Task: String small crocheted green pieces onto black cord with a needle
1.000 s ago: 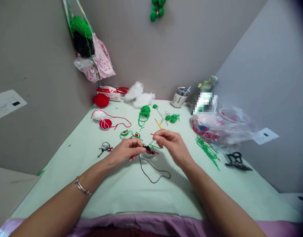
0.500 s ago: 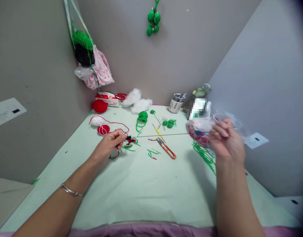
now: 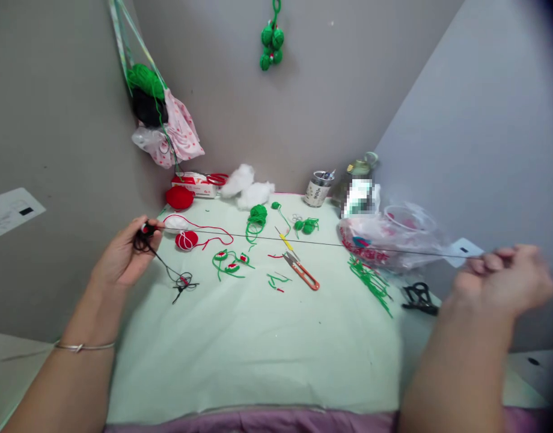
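Observation:
A black thread [image 3: 267,238] runs taut across the table from one hand to the other. My left hand [image 3: 127,252], raised at the left, is closed on a small black yarn piece [image 3: 144,236] with a touch of red and white. Loose black strands hang from it to a tangle [image 3: 184,282] on the table. My right hand [image 3: 502,279], far to the right and somewhat blurred, is closed in a fist around the thread's other end. Beneath the thread lie small green, red and white crocheted pieces [image 3: 232,267] with green tails.
Orange thread snips [image 3: 303,272] and a yellow crochet hook [image 3: 285,240] lie mid-table. Balls of red yarn [image 3: 180,197] and green yarn [image 3: 257,216] sit behind. Cut green strands [image 3: 371,285], a black clip [image 3: 419,299] and a plastic bag [image 3: 394,234] are at the right.
My hands have moved farther apart: the left to the left and slightly up, the right to the right. More black thread is stretched between them, and the crocheted pieces are uncovered.

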Motion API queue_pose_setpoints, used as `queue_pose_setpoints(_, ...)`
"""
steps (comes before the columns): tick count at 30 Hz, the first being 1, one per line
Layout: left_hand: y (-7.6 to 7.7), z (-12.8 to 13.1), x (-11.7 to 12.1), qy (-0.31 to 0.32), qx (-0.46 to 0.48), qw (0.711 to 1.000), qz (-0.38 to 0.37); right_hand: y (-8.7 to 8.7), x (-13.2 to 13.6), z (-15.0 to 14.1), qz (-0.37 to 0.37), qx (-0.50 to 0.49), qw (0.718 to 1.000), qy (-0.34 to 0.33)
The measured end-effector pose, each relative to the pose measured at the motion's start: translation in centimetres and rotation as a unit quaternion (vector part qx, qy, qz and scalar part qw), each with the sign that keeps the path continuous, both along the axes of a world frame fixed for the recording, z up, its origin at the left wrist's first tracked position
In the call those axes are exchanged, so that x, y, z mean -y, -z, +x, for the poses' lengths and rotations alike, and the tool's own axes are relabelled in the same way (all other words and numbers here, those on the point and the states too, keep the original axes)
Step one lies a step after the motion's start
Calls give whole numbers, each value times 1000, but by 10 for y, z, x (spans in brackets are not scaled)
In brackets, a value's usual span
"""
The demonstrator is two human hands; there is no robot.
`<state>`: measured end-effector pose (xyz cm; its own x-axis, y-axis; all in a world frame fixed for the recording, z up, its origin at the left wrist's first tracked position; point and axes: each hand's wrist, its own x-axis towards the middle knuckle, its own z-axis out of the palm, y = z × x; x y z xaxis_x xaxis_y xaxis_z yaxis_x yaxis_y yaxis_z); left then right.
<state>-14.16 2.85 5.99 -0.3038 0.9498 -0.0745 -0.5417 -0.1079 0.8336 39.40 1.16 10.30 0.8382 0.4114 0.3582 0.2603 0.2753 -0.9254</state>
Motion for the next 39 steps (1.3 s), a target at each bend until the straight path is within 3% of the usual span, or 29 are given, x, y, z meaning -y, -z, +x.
queue_pose_setpoints(2, 0, -1, 4, 2, -5, 1000, -6, 2, -2, -17, 15, 39, 996, -77)
queue_pose_setpoints(4, 0, 2, 9, 29, -19, 999, -14, 6, -2, -37, -66, 91, 961, -251)
queue_pose_setpoints(6, 0, 7, 14, 69, -53, 996, -17, 11, -3, -59, -192, 140, 882, -407)
queue_pose_setpoints(7, -1, 9, 16, 85, -81, 993, -16, 14, -4, -68, -266, 193, 807, -491)
queue_pose_setpoints(8, -3, 10, 18, 96, -116, 988, -15, 18, -6, -77, -315, 254, 748, -526)
queue_pose_setpoints(9, -5, 10, 19, 105, -155, 982, -13, 22, -9, -86, -345, 318, 718, -515)
queue_pose_setpoints(11, -11, 9, 22, 124, -234, 964, -5, 32, -17, -102, -376, 432, 719, -393)
queue_pose_setpoints(13, -21, 7, 24, 153, -313, 937, 13, 45, -25, -117, -390, 469, 716, -339)
queue_pose_setpoints(17, -48, 6, 25, 182, -475, 858, 69, 69, -36, -147, -416, 479, 672, -382)
queue_pose_setpoints(20, -68, 6, 25, 154, -527, 829, 106, 76, -38, -156, -419, 479, 656, -405)
queue_pose_setpoints(23, -83, 11, 26, 124, -552, 813, 140, 69, -37, -150, -391, 467, 669, -426)
queue_pose_setpoints(26, -89, 21, 28, 143, -550, 809, 154, 48, -35, -146, -344, 433, 705, -444)
queue_pose_setpoints(28, -89, 33, 28, 172, -543, 807, 155, 32, -31, -153, -295, 354, 741, -489)
queue_pose_setpoints(30, -87, 48, 28, 202, -527, 811, 154, 18, -25, -173, -209, 166, 768, -582)
queue_pose_setpoints(33, -82, 70, 26, 243, -501, 815, 158, 10, -12, -215, -154, -20, 717, -679)
queue_pose_setpoints(36, -77, 84, 22, 211, -477, 837, 165, 17, -1, -251, -152, -111, 626, -757)
queue_pose_setpoints(37, -75, 85, 20, 188, -469, 847, 165, 21, 0, -257, -158, -127, 612, -764)
queue_pose_setpoints(39, -69, 84, 16, 143, -455, 864, 163, 29, 0, -259, -162, -146, 623, -751)
